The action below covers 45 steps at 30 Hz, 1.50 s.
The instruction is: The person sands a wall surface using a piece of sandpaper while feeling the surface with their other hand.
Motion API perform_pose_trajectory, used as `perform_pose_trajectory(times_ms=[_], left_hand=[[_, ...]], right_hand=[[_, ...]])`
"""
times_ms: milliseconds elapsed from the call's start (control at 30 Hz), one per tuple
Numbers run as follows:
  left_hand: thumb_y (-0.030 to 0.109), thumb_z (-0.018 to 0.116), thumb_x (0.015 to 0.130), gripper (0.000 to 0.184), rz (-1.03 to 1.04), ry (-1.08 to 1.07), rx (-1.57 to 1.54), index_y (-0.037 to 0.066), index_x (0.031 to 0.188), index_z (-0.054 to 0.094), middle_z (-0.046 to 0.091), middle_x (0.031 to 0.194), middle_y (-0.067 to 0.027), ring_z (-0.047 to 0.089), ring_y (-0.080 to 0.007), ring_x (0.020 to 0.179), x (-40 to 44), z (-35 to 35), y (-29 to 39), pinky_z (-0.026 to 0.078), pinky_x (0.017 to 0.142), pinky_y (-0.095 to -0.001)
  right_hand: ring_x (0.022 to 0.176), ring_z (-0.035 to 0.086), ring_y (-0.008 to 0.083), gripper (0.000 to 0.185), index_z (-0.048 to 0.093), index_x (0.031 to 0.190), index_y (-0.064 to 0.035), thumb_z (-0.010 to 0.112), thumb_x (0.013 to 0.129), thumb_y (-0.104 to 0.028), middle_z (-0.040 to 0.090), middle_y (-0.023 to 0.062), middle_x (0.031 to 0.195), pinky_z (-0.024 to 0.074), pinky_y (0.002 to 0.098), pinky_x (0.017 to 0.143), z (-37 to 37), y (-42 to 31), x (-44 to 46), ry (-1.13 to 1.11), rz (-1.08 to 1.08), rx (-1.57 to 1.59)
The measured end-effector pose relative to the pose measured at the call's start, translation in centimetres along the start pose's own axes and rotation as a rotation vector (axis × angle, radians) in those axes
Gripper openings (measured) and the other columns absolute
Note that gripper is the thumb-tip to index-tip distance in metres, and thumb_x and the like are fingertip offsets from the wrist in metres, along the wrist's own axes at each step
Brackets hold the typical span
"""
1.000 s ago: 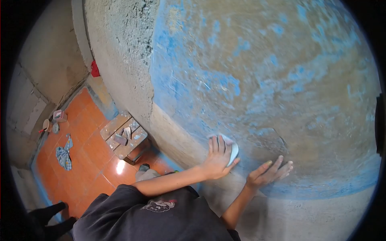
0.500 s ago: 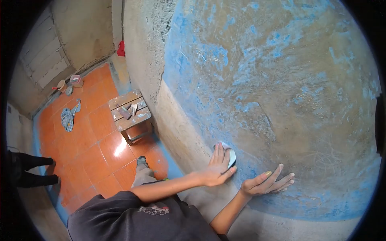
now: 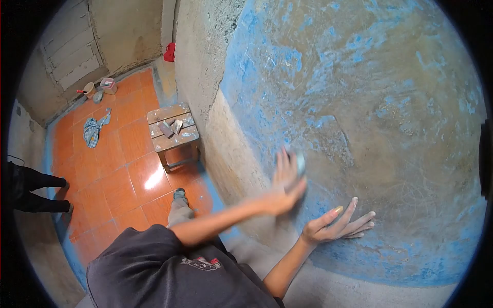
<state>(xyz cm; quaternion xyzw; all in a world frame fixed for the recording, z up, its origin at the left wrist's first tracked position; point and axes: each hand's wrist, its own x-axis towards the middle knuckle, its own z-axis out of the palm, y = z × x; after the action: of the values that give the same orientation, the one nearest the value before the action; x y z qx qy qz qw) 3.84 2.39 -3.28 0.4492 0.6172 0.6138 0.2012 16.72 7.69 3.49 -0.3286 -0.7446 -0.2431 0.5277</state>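
My left hand (image 3: pixel 286 179) is blurred by motion against the blue-and-grey wall (image 3: pixel 380 133). Its fingers press over a pale teal pad (image 3: pixel 300 163), most of which lies hidden beneath them; I cannot make out its exact kind. Lower and to the right, my right hand (image 3: pixel 336 226) rests at the wall with fingers spread and nothing in it. Pale dust coats its fingertips. Patchy blue paint shows around both hands, with bare grey-brown areas between.
A paint-spotted wooden stool (image 3: pixel 174 134) bears small blocks. A checked cloth (image 3: pixel 93 129), a tub (image 3: pixel 89 90) and a pink container (image 3: pixel 108 85) are on the orange tiled floor (image 3: pixel 123 179). Another person's legs (image 3: pixel 41 190) stand at far left. Something red (image 3: pixel 169 52) is in the corner.
My left hand has swept upward along the wall with the pad. My right hand stays at nearly the same place. The whole view has shifted slightly.
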Motion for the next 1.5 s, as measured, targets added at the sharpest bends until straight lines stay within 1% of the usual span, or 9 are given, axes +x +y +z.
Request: perform_pose_trajectory(times_ms=[167, 400, 533, 633, 733, 1033, 1200, 1300, 1500], left_hand=[[0.047, 0.037, 0.102, 0.085, 0.088, 0.461, 0.078, -0.006, 0.153, -0.005, -0.016, 0.155, -0.036, -0.015, -0.0483, 0.146, 7.9, -5.3, -3.7, -0.003, 0.119, -0.0529], [0.048, 0.038, 0.101, 0.091, -0.087, -0.06, -0.047, -0.015, 0.148, -0.007, -0.018, 0.151, -0.0423, -0.017, -0.0534, 0.143, -4.1, 6.3, -3.2, -0.003, 0.118, -0.0562], [0.042, 0.04, 0.102, 0.087, 0.007, 0.4, 0.3, -0.01, 0.15, -0.009, -0.018, 0.154, -0.0368, -0.018, -0.0516, 0.144, 6.0, -0.1, -8.7, -0.003, 0.118, -0.0562], [0.041, 0.04, 0.102, 0.085, -0.009, 0.543, 0.1, -0.009, 0.151, -0.009, -0.017, 0.156, -0.0344, -0.018, -0.0508, 0.144, 5.9, 0.8, -5.9, -0.003, 0.118, -0.0562], [0.039, 0.038, 0.102, 0.084, -0.025, 0.214, -0.05, -0.01, 0.15, -0.011, -0.018, 0.154, -0.0377, -0.018, -0.052, 0.144, -2.2, 8.0, -4.2, -0.004, 0.118, -0.056], [0.036, 0.035, 0.105, 0.073, 0.088, 0.673, -0.044, -0.004, 0.154, -0.003, -0.011, 0.16, -0.0284, -0.015, -0.0451, 0.147, 10.8, -6.6, -7.5, -0.004, 0.119, -0.0504], [0.036, 0.041, 0.102, 0.082, 0.049, 0.21, -0.034, -0.014, 0.15, -0.004, -0.014, 0.155, -0.039, -0.017, -0.0499, 0.145, -1.0, 2.8, -7.7, -0.008, 0.117, -0.0525], [0.037, 0.043, 0.101, 0.086, 0.038, 0.21, -0.007, -0.019, 0.146, -0.004, -0.015, 0.151, -0.0439, -0.019, -0.0526, 0.143, 2.0, -1.4, -7.5, -0.008, 0.117, -0.0529], [0.029, 0.045, 0.101, 0.075, 0.333, 0.569, 0.184, -0.009, 0.152, 0.005, -0.007, 0.157, -0.036, -0.01, -0.0499, 0.146, 15.5, -16.0, -3.9, -0.004, 0.118, -0.0542]], right_hand=[[0.15, 0.01, 0.0413, 0.042, 0.062, 0.131, -0.0065, 0.045, 0.099, -0.027, 0.028, 0.0281, 0.156, 0.0003, 0.0541, 0.119, -0.4, 0.0, -0.1, -0.057, -0.029, -0.037], [0.15, 0.01, 0.0423, 0.043, 0.062, 0.132, -0.0083, 0.045, 0.098, -0.029, 0.027, 0.0259, 0.157, -0.0028, 0.0532, 0.119, 0.7, 0.2, -0.4, -0.022, -0.057, -0.084], [0.15, 0.007, 0.0438, 0.045, 0.061, 0.134, -0.0104, 0.045, 0.098, -0.033, 0.024, 0.0249, 0.158, -0.0065, 0.0559, 0.117, 0.4, 0.8, -0.7, -0.094, -0.096, -0.129], [0.15, 0.002, 0.0455, 0.047, 0.059, 0.137, -0.0137, 0.046, 0.098, -0.037, 0.02, 0.0249, 0.16, -0.0094, 0.0604, 0.115, 0.8, 0.1, -0.8, -0.137, -0.058, -0.17], [0.149, -0.002, 0.0467, 0.05, 0.057, 0.139, -0.0162, 0.048, 0.097, -0.041, 0.015, 0.0254, 0.161, -0.0119, 0.0642, 0.112, 1.1, -0.7, -0.6, -0.168, -0.034, -0.171], [0.148, -0.007, 0.048, 0.055, 0.052, 0.144, -0.0146, 0.05, 0.097, -0.044, 0.009, 0.0289, 0.161, -0.0144, 0.0679, 0.108, 1.7, -1.4, -0.9, -0.202, 0.002, -0.157], [0.147, -0.009, 0.0514, 0.06, 0.047, 0.146, -0.0102, 0.05, 0.097, -0.043, 0.004, 0.0314, 0.16, -0.0138, 0.0683, 0.108, 3.1, -3.7, -0.8, -0.193, 0.062, -0.158], [0.146, -0.01, 0.0523, 0.063, 0.043, 0.148, -0.0069, 0.051, 0.097, -0.043, 0.002, 0.0325, 0.16, -0.0132, 0.0682, 0.108, 3.8, -4.7, -0.5, -0.187, 0.081, -0.171], [0.145, -0.015, 0.0522, 0.068, 0.033, 0.152, -0.0016, 0.048, 0.098, -0.04, -0.004, 0.0348, 0.158, -0.0142, 0.068, 0.108, 6.3, -8.2, 0.0, -0.135, 0.196, -0.1]])
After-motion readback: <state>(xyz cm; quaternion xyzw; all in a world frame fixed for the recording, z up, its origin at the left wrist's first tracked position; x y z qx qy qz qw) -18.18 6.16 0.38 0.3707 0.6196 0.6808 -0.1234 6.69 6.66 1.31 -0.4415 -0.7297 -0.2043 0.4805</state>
